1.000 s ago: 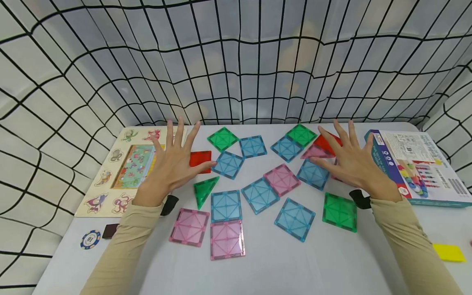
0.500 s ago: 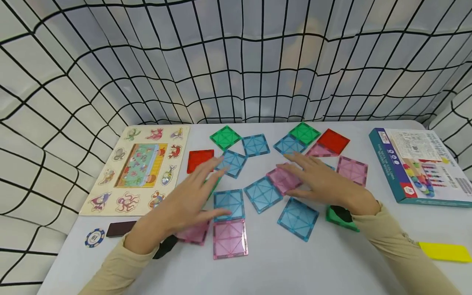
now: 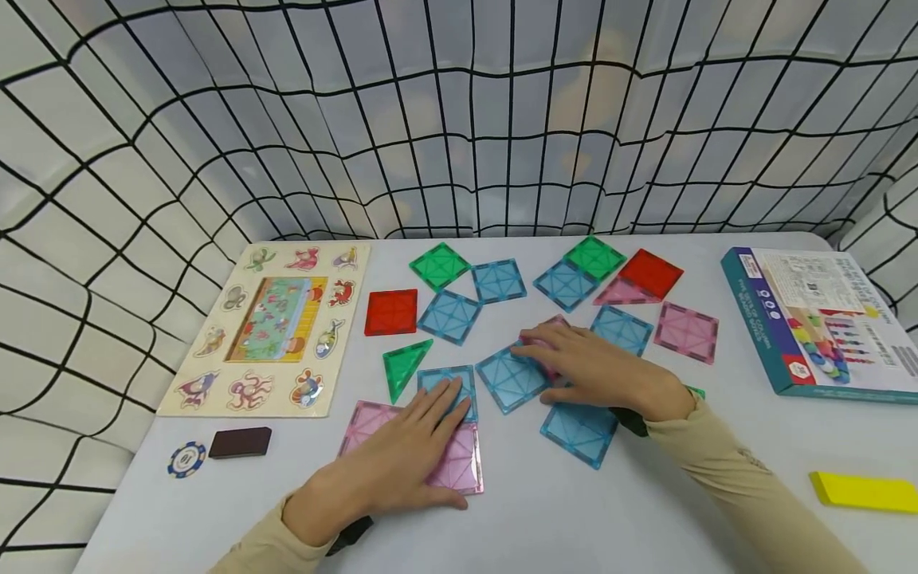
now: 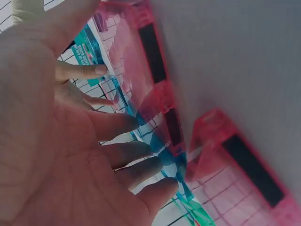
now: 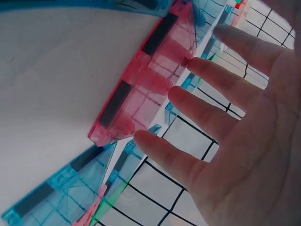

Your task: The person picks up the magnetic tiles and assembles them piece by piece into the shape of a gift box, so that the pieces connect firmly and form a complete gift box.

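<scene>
Left hand (image 3: 398, 458): fingers extended, gripping nothing, lying over a pink square (image 3: 462, 462) and its blue neighbour (image 3: 464, 381), which look edge to edge. Right hand (image 3: 591, 363): also extended, holding nothing, over a second pink square (image 5: 148, 80), contact unclear; big blue tile (image 3: 505, 381) just left of my fingers, join hidden. Progress: early, I'd judge; tiles lie flat, none picked up. Joined beyond my right hand: green square (image 3: 594, 257) with far blue square (image 3: 565, 285). Separate: red square (image 3: 390, 312), green triangle (image 3: 406, 368) beyond my left hand.
</scene>
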`<state>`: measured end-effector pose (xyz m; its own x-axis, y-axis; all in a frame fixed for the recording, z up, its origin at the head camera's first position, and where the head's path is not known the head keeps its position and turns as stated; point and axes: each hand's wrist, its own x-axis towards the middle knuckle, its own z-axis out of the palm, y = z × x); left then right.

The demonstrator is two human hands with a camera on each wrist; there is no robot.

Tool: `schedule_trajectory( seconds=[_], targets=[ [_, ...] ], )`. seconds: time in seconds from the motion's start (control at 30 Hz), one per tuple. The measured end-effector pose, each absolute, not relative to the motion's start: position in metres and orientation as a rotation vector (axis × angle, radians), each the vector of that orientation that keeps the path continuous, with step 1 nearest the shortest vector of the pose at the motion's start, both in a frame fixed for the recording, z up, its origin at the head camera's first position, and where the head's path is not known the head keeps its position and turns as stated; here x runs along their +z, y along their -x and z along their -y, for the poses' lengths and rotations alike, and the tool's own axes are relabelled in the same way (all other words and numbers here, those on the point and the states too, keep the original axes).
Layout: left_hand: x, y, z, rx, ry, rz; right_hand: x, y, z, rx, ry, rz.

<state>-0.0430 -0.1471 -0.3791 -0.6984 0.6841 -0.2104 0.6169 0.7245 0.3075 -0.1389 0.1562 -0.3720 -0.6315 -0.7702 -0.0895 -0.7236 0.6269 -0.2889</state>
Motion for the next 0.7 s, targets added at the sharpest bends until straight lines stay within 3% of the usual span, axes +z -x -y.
schedule_trajectory(
  seconds=[0.7],
  targets=[
    [-0.38,0.078,0.139,0.307,-1.015,-2.623,-0.379,0.139,-0.141,-0.249,1.061,-2.868]
  ],
)
